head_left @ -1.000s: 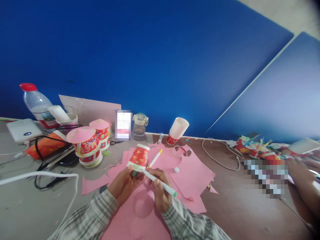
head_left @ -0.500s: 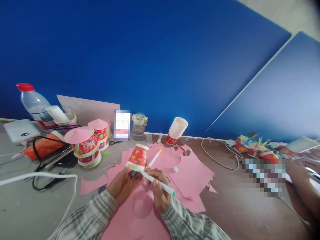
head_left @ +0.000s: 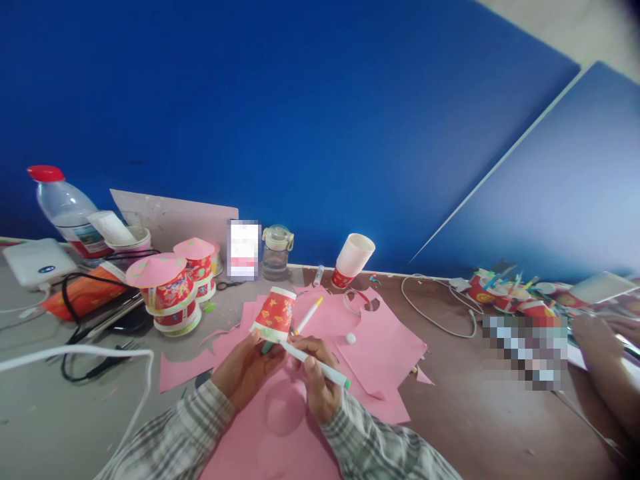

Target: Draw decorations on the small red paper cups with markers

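My left hand (head_left: 247,370) is closed around the lower end of a red and white paper cup (head_left: 275,313) with gold patterns and green marks along its pale band. A small dark green piece (head_left: 267,347) shows by the left fingers; its kind is unclear. In my right hand (head_left: 320,380) is a white marker (head_left: 320,365) with a green end, its tip at the cup's lower edge. Pink paper (head_left: 385,360) lies beneath both hands. Just behind the right hand rests a white pen with a yellow end (head_left: 309,316).
Left stand paper-cup lanterns with pink cone tops (head_left: 157,272), cables, a power bank (head_left: 40,262) and a red-capped bottle (head_left: 67,213). Behind are a water jar (head_left: 277,257) and stacked paper cups (head_left: 354,257). A white ball (head_left: 351,339) lies on the paper. Another person's arm (head_left: 603,373) is at right.
The whole view has shifted very slightly, with things appearing a little further left. Both hands keep their hold on the cup and marker, with hardly any movement.
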Demonstrator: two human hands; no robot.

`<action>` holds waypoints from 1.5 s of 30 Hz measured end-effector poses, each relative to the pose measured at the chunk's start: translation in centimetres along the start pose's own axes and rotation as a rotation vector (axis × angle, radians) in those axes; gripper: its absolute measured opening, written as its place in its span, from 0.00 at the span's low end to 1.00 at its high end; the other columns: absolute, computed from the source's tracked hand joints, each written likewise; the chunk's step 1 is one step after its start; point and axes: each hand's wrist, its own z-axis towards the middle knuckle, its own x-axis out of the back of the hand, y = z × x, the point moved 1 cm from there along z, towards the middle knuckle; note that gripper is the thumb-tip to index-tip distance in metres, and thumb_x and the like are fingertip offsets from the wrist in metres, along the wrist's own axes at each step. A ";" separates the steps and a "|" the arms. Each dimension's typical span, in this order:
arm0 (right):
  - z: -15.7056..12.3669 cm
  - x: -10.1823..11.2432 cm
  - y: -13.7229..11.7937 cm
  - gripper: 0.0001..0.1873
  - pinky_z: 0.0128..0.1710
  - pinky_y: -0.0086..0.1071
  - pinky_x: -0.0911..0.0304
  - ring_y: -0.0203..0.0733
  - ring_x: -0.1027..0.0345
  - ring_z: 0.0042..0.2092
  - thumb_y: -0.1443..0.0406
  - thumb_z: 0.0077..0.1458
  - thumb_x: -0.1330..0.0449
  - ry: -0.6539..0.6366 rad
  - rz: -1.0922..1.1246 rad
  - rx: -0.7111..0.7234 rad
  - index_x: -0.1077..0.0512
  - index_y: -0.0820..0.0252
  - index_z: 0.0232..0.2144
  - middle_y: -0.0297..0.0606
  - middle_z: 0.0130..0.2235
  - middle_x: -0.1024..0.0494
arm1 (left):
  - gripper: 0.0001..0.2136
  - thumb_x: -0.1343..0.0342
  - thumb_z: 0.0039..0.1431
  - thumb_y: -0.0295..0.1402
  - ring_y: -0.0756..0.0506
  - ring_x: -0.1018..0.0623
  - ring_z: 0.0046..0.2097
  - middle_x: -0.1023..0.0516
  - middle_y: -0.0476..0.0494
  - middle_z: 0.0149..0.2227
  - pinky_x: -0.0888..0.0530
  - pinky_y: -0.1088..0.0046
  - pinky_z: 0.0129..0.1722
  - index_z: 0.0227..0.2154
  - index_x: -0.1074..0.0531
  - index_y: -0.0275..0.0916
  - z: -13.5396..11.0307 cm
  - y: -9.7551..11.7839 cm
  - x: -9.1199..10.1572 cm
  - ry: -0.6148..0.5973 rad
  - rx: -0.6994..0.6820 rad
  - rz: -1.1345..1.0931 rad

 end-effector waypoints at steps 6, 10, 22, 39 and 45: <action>0.0 0.0 0.4 0.18 0.25 0.34 0.38 0.43 0.35 0.24 0.53 0.52 0.51 -0.026 0.107 -0.130 0.28 0.58 0.34 0.36 0.24 0.28 | 0.15 0.46 0.42 0.33 0.36 0.24 0.34 0.21 0.31 0.32 0.26 0.60 0.34 0.34 0.29 0.30 0.1 0.0 0.2 -0.009 0.016 0.016; 0.1 0.0 0.1 0.20 0.24 0.34 0.38 0.42 0.36 0.24 0.52 0.52 0.52 -0.003 0.116 -0.125 0.28 0.58 0.33 0.35 0.23 0.29 | 0.14 0.46 0.43 0.34 0.36 0.24 0.34 0.21 0.30 0.31 0.26 0.58 0.34 0.34 0.29 0.30 0.2 0.0 0.4 0.003 0.007 0.027; 0.8 -0.7 0.1 0.08 0.29 0.35 0.34 0.44 0.31 0.27 0.65 0.52 0.45 0.097 -0.099 0.061 0.28 0.54 0.34 0.33 0.26 0.28 | 0.18 0.49 0.45 0.37 0.34 0.25 0.36 0.22 0.28 0.32 0.28 0.56 0.37 0.36 0.30 0.29 0.0 0.2 -0.1 0.003 0.042 0.040; 0.6 -1.1 0.3 0.21 0.27 0.37 0.37 0.45 0.34 0.27 0.75 0.47 0.42 0.026 -0.386 0.452 0.33 0.49 0.42 0.36 0.28 0.28 | 0.16 0.52 0.48 0.34 0.36 0.27 0.37 0.23 0.31 0.34 0.30 0.59 0.37 0.38 0.31 0.31 -0.5 -0.7 -0.3 -0.197 0.175 -0.011; 0.6 -0.9 0.4 0.22 0.27 0.37 0.38 0.45 0.36 0.27 0.75 0.48 0.43 -0.009 -0.447 0.509 0.33 0.49 0.44 0.35 0.28 0.29 | 0.16 0.51 0.47 0.32 0.34 0.29 0.41 0.24 0.30 0.38 0.34 0.53 0.41 0.39 0.31 0.32 -0.3 -0.8 -0.5 -0.172 0.090 0.035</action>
